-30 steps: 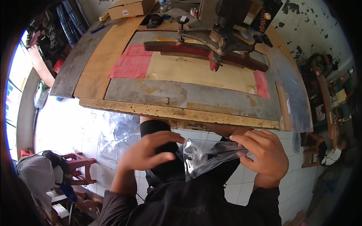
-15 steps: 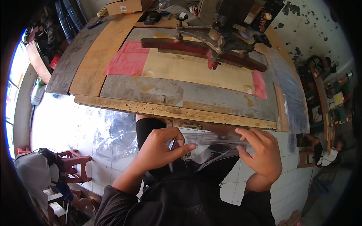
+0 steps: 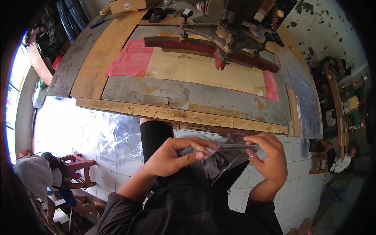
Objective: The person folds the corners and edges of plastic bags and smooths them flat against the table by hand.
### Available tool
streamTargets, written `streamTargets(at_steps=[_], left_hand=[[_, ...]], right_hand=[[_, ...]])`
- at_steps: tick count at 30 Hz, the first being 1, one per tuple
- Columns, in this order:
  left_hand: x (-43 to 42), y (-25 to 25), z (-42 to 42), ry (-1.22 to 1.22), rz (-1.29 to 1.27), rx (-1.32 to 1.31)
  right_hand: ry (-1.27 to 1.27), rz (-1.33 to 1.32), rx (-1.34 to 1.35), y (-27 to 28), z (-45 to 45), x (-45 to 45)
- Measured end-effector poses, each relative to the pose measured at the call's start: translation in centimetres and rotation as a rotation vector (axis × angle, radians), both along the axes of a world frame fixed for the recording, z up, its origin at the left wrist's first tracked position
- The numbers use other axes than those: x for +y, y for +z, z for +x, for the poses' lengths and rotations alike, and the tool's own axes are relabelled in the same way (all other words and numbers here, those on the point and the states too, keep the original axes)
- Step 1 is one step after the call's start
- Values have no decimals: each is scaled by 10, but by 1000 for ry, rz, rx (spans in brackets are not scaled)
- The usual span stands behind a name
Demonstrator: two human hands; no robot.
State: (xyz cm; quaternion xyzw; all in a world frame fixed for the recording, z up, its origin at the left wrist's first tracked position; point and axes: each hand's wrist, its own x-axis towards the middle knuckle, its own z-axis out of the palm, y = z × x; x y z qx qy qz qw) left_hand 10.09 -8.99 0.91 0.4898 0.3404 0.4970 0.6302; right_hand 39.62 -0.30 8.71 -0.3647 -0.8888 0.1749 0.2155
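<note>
A thin piece of clear plastic film (image 3: 217, 158) stretches between my two hands above my lap, creased and shiny. My left hand (image 3: 170, 158) pinches its left side, the index finger reaching along the film and the thumb below. At the other end, my right hand (image 3: 270, 158) grips the film between thumb and fingers. Both hands are just in front of the near wooden edge of the worktable (image 3: 188, 117). The film's lower part hangs in a point over my dark clothing.
A press with a red-edged bar (image 3: 211, 53) stands over a yellowish sheet (image 3: 203, 72) with pink pieces at its ends. Clear plastic (image 3: 307, 102) drapes over the table's right side; more plastic (image 3: 119, 137) lies on the floor. A red stool (image 3: 80, 168) and a person (image 3: 37, 180) are at left.
My left hand's fingers have straightened and moved right along the film. My right hand has shifted slightly left, bringing the hands closer. The film now hangs in a more distinct point.
</note>
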Motion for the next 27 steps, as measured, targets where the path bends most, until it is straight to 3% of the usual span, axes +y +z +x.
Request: streamTargets(at_steps=[3,9,11,13,21,27], left_hand=[[2,2,14,27,51,-130],[8,-1,28,31,108,-34],[10,1,32,62,152,13],[11,6,35,126,221,181],[11,15,37,228,340,388],[14,18,35,291,459,514]], right_hand=[[37,-133,100,-16,4,2],[41,-297,181,-16,-1,-6],[118,-443,441,-13,-4,-8],[157,-378,450,-12,-16,-14],[95,-134,453,-22,-41,-24],[53,-197,475,-15,-48,-25]])
